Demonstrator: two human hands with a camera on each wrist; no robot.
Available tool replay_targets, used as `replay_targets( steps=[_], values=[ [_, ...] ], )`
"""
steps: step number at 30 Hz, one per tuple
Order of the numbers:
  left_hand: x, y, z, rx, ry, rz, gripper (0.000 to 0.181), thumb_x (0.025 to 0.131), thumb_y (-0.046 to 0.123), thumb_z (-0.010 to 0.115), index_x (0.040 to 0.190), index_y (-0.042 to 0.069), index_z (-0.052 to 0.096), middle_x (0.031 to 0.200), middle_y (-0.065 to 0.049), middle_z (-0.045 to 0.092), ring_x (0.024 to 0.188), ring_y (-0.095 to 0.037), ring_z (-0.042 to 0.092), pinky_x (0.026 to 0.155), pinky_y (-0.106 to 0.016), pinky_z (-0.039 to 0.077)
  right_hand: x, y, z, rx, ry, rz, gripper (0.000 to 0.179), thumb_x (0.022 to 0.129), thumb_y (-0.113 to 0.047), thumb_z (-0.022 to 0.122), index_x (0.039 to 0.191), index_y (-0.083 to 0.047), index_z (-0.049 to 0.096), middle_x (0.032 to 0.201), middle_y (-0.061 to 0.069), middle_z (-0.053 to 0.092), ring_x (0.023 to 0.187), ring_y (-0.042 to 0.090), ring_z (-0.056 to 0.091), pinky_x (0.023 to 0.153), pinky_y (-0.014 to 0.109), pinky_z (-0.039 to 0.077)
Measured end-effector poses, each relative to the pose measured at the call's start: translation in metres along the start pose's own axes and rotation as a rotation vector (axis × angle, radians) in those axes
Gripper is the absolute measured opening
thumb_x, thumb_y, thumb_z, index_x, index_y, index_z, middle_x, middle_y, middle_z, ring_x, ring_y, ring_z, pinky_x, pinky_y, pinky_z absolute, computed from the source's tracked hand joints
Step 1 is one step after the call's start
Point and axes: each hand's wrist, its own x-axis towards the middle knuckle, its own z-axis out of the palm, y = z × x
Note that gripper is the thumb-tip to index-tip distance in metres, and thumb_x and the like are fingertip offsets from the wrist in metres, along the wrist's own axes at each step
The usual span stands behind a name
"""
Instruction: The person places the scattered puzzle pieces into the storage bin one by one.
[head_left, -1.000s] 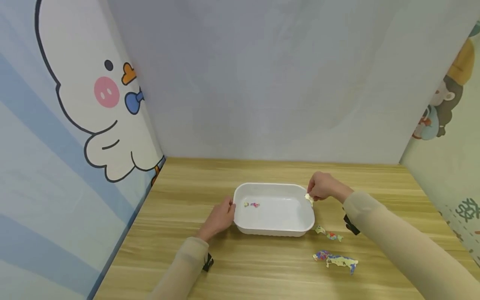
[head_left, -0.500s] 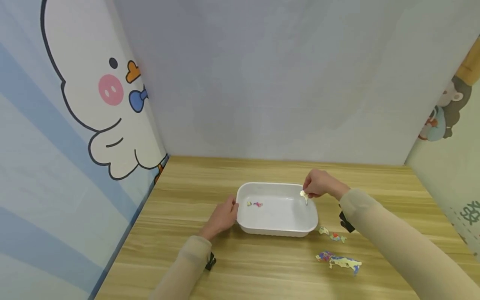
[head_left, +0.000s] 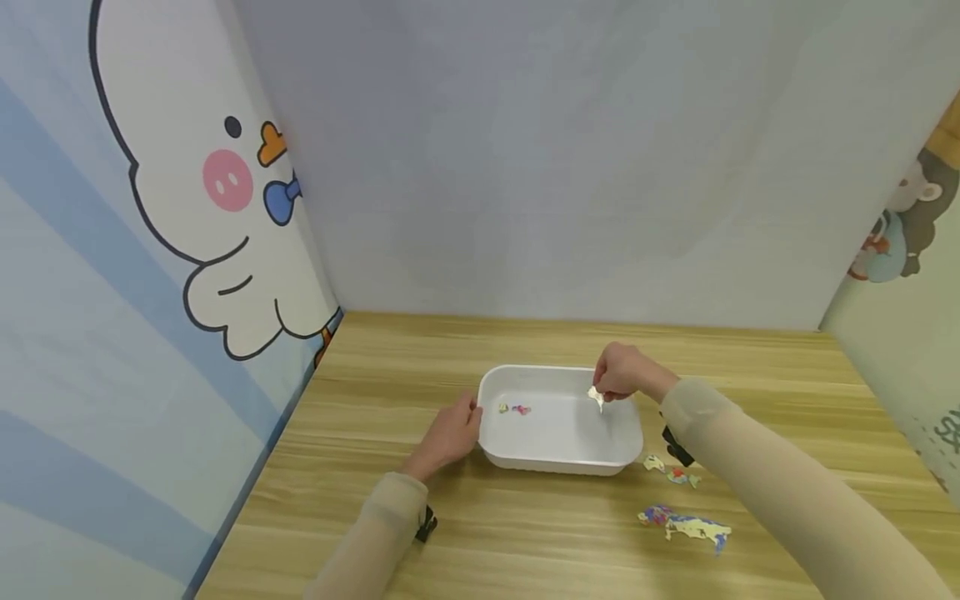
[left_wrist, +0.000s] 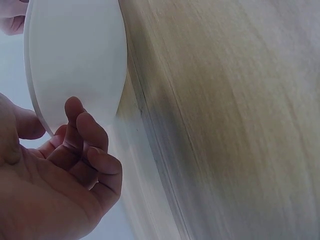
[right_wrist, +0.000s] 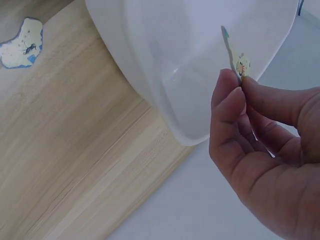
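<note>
Pale cutout, thin, flat and blue at its tip, is over the far right part of the white tray, just inside the rim; its height above the tray floor is hard to tell. The right hand pinches its broader end between thumb and forefinger, the narrow end pointing away from the grip. Setting it down in the tray looks like the step in hand. That calls, I judge, for a light pinch, a release low enough that the piece cannot flip, and knuckles held clear of the raised rim, the nearest obstacle.

Out from the pinch, a yellowish scrap and a pink scrap lie close together toward the tray's left end. Outside its near right corner are a cream piece and a red-and-green piece; the black wristband might brush them. The left hand grips the tray's left end, thumb at the rim, fingers bent against the outer wall, which should check any sliding. Nearer the table's front, a blue-and-red piece and a long cream-and-blue piece seem to touch. Behind the wooden table rises a grey backdrop.
</note>
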Motion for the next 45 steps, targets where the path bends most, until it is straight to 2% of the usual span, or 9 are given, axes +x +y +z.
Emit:
replay_targets(
  steps=[10, 16, 24, 33, 45],
  values=[
    [-0.004, 0.003, -0.002, 0.021, -0.006, 0.032, 0.011, 0.101, 0.015, 0.041, 0.099, 0.006, 0.047, 0.071, -0.004, 0.052, 0.057, -0.017, 0.048, 0.05, -0.029, 0.04, 0.004, -0.004, 0.01, -0.017, 0.006, -0.025, 0.007, 0.082, 0.002, 0.063, 0.081, 0.001, 0.069, 0.063, 0.007, 0.064, 0.054, 0.014, 0.058, 0.051, 0.024, 0.048],
    [-0.005, 0.003, -0.005, 0.041, 0.02, 0.043, 0.01, 0.101, 0.013, 0.042, 0.096, 0.006, 0.046, 0.069, -0.005, 0.05, 0.057, -0.017, 0.047, 0.05, -0.03, 0.039, 0.008, -0.013, 0.012, -0.026, -0.004, -0.054, 0.008, 0.085, 0.001, 0.062, 0.085, 0.003, 0.07, 0.065, 0.007, 0.065, 0.056, 0.015, 0.059, 0.052, 0.027, 0.048],
    [-0.005, 0.0, -0.001, 0.028, 0.011, 0.024, 0.01, 0.101, 0.014, 0.041, 0.097, 0.007, 0.046, 0.07, -0.005, 0.051, 0.057, -0.017, 0.048, 0.05, -0.029, 0.04, 0.013, -0.02, 0.019, -0.016, -0.007, -0.056, 0.008, 0.082, 0.003, 0.062, 0.082, 0.002, 0.07, 0.063, 0.008, 0.065, 0.052, 0.013, 0.058, 0.049, 0.024, 0.047],
    [-0.004, 0.004, -0.003, 0.041, 0.014, 0.021, 0.01, 0.102, 0.014, 0.041, 0.099, 0.007, 0.046, 0.071, -0.005, 0.051, 0.059, -0.017, 0.048, 0.051, -0.03, 0.041, 0.019, -0.027, 0.026, -0.017, -0.005, -0.043, 0.007, 0.085, 0.002, 0.063, 0.082, 0.001, 0.07, 0.066, 0.009, 0.065, 0.058, 0.017, 0.06, 0.051, 0.025, 0.047],
    [-0.003, 0.001, -0.002, 0.032, 0.009, 0.015, 0.011, 0.101, 0.015, 0.041, 0.1, 0.007, 0.047, 0.071, -0.004, 0.051, 0.06, -0.017, 0.049, 0.052, -0.031, 0.042, 0.024, -0.029, 0.036, -0.013, 0.024, -0.034, 0.007, 0.082, 0.003, 0.064, 0.078, 0.001, 0.069, 0.063, 0.009, 0.065, 0.052, 0.013, 0.058, 0.048, 0.023, 0.046]
  ],
)
